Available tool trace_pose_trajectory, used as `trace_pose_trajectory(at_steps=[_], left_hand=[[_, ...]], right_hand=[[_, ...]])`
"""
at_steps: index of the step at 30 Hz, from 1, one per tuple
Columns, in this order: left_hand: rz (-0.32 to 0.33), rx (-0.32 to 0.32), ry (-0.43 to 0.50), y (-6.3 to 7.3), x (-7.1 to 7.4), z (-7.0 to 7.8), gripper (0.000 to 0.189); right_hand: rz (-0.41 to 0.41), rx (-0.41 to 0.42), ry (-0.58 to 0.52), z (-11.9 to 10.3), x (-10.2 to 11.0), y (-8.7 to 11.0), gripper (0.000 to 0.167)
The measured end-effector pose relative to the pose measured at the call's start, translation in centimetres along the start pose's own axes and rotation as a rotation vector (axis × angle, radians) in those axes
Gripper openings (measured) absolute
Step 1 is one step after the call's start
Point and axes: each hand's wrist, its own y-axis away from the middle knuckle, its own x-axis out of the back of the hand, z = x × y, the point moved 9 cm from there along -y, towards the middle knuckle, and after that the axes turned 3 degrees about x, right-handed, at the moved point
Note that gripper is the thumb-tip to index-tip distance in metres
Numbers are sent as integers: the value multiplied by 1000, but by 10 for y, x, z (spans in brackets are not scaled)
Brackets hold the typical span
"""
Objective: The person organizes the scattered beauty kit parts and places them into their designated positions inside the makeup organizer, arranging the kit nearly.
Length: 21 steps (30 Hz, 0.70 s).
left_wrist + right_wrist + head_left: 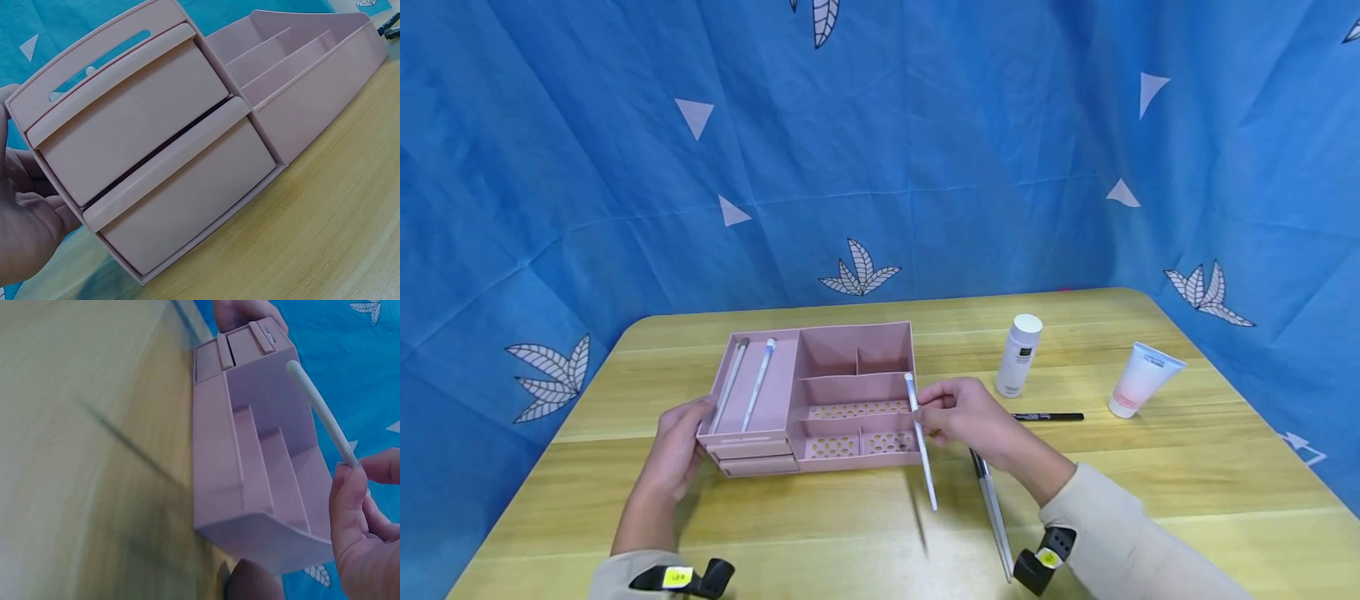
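A: What are the hands holding?
B: Left hand (676, 439) is gripping the pink organizer (853, 388); right hand (958, 417) is pinching a white brush (922, 450) near its right edge.
A: Contents?
B: Two brushes (759, 383) are occupying its top tray (780, 383).

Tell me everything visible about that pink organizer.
The pink organizer looks like plastic. Its left part has a shallow top holding two thin sticks, above two closed drawers; its right part has open, divided compartments, some with dotted floors. It sits on the wooden table; the left hand grips its left side.
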Motion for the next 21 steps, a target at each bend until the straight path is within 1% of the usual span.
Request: trace_pose_trajectory(at_steps=[6,8,16,21], left_hand=[[0,7,-32,0,0,-2,40],[-1,7,-34,0,0,-2,41],[-1,-5,-18,0,-1,-1,31],[-6,-13,0,-1,0,1,30]], right_hand=[[-1,-4,-81,-6,-10,-15,22],[4,0,-96,-8,-12,-20,23],[29,-5,-134,-13,-21,-36,22],[44,-3,-147,-22,-28,-47,21]])
